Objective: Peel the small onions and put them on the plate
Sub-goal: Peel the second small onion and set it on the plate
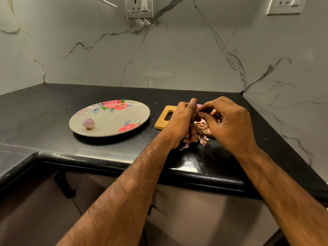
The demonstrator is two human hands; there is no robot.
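**Second onion mid-peel, one already plated**

On the left of the dark surface, the flowered plate holds one peeled onion near its front-left rim. To the right of the plate lies a wooden cutting board, partly hidden by the hands.

Above the board, the left hand has its grip closed, fingers curled round a small onion, of which only a pink sliver shows. The right hand meets it, thumb and forefinger pinched tight at the onion's near side. They are probably on a flap of skin, though the fingers hide the contact. Loose peels lie beneath, spilling off the board's front edge.

To peel well, the left hand should hold the bulb firm and turn it. The right should strip the skin downward in whole pieces over the peel pile.
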